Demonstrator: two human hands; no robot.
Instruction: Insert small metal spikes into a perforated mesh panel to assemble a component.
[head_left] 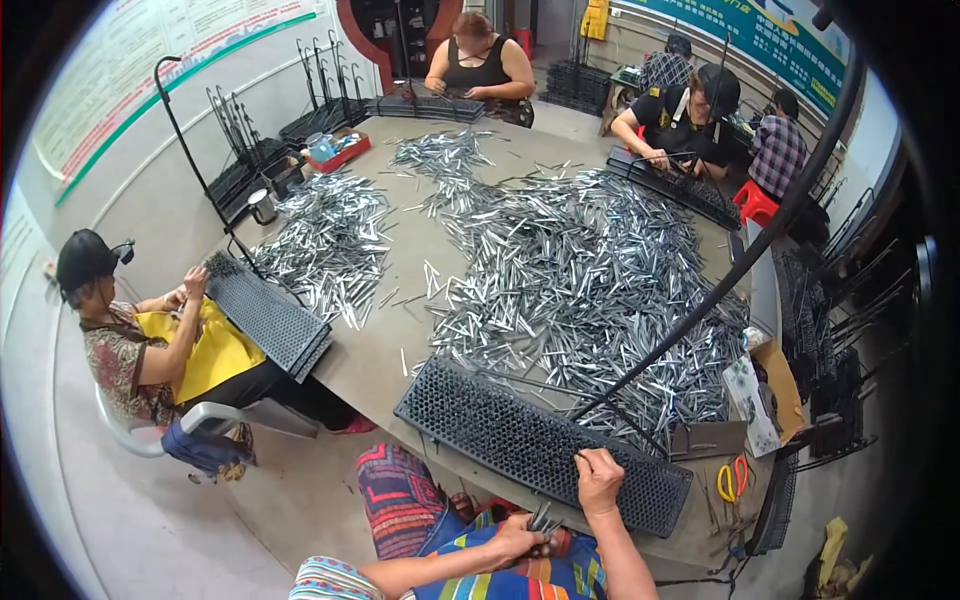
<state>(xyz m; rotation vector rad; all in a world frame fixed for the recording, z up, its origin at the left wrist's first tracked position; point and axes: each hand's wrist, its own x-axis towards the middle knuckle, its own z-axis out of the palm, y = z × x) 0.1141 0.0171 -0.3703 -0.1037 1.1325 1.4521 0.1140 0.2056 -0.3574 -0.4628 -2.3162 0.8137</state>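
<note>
In front of me a long black rack [500,425] full of small round holes rests at the table's near edge. My right hand [600,482] is over the rack's right part, fingertips pinched together at its surface; whatever they hold is too small to make out. Low over my lap, my left hand [518,540] is closed around a small bunch of grey metal strips [543,520] whose ends stick out. Past the rack lies a wide heap of loose metal strips [590,270].
A thin black pole [720,270] slants up from the rack. To the right are yellow-handled scissors [733,480] and an open cardboard box [775,390]. Smaller strip piles [330,240] lie farther left. Several people sit around the table, one at left beside another rack [265,310].
</note>
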